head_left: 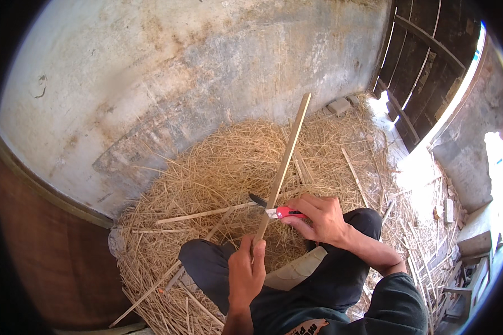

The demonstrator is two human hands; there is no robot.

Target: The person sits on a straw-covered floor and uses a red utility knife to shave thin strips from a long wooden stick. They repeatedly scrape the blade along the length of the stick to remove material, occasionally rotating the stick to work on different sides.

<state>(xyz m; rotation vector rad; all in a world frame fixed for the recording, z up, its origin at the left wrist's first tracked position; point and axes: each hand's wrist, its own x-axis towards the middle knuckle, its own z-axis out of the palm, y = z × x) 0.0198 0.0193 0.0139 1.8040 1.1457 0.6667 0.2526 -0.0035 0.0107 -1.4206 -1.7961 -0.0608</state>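
Observation:
My left hand [246,272] is closed round the lower end of a long, flat wooden strip [289,149], which slants up and away to the right. In my right hand [320,219] is a red utility knife [288,212], its dark blade [258,200] extended to the left. The knife lies across the strip a little above my left hand. Whether the edge bites into the wood cannot be made out. Between my bent legs, a pale piece of material [297,270] rests on my lap.
Dry straw [229,156] covers the floor around me, with loose wooden strips [207,213] on it. A stained wall [167,72] rises ahead. A brown panel [56,240] stands at left, a dark plank door [425,61] at far right. Bricks [338,106] lie by the wall.

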